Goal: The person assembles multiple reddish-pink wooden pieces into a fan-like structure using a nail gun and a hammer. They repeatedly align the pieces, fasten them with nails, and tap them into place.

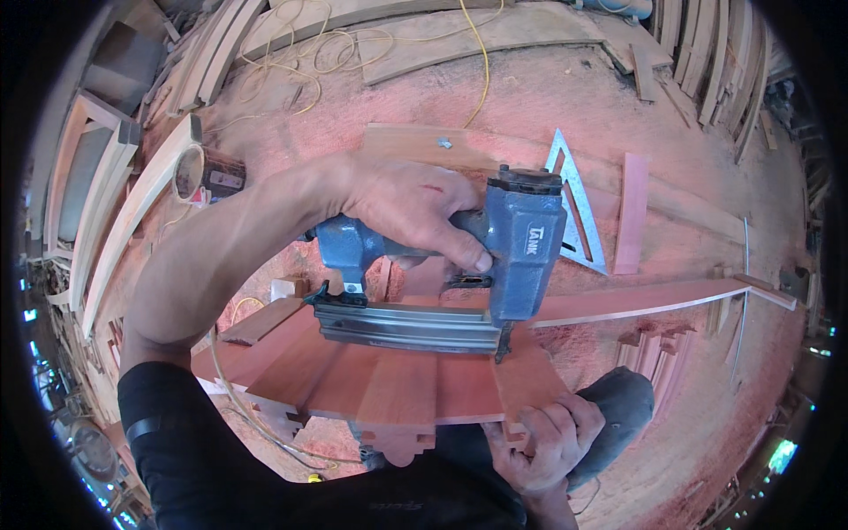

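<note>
Boards (398, 384) are lying side by side at the near side, probably for easy reach. The left hand (415, 208) is wrapping round a blue nail gun (528, 256), seemingly keeping its nose above the rightmost board (533, 375); the right hand (549, 443) is pinching that board's near end, apparently for steadiness. Farther off, right, a metal triangle (575, 208) is resting.

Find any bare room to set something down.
Dusty floor lies bare between the yellow hose and the triangle square; another patch lies right of the reddish strips. Crowded: the boards, under the nail gun in the left hand, right hand at their edge.
</note>
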Demonstrator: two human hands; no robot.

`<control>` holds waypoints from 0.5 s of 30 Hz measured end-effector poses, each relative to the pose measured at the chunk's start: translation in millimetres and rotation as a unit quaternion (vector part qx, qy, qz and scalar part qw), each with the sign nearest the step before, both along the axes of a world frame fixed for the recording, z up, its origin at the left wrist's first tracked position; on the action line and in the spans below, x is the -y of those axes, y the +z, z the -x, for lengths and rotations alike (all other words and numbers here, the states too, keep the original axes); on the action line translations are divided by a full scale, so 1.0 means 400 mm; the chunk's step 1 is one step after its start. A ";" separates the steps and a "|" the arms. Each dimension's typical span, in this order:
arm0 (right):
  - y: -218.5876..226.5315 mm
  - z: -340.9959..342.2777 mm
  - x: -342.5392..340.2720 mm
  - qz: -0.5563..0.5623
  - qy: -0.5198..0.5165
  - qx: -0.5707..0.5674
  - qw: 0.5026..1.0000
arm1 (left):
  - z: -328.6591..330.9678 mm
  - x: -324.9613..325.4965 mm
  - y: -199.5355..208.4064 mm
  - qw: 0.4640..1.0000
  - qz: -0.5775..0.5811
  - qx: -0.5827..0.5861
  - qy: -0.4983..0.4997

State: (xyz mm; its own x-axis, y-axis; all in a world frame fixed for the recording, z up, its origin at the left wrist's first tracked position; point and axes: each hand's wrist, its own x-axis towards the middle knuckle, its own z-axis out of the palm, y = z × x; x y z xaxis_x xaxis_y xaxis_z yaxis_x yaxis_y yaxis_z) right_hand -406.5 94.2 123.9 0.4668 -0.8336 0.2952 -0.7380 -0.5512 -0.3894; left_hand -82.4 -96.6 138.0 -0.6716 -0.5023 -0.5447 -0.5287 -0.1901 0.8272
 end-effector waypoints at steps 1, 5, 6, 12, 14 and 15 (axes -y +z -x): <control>-0.002 0.000 0.000 0.002 0.000 0.002 1.000 | -0.001 0.002 -0.001 1.000 -0.016 0.005 0.003; -0.008 0.002 0.000 0.005 0.000 0.006 1.000 | 0.004 0.010 -0.012 1.000 -0.013 -0.004 -0.011; -0.009 0.003 0.000 0.003 0.001 0.008 1.000 | 0.005 0.012 -0.015 1.000 -0.005 -0.009 -0.012; -0.009 0.007 -0.005 0.005 0.009 0.008 1.000 | 0.008 0.016 -0.015 0.999 -0.016 0.024 -0.034; -0.010 0.007 -0.007 0.002 0.006 0.011 1.000 | 0.009 0.014 -0.007 0.999 0.003 0.030 -0.033; -0.010 0.008 -0.008 0.000 0.005 0.013 1.000 | 0.012 0.012 -0.002 0.999 0.017 0.032 -0.035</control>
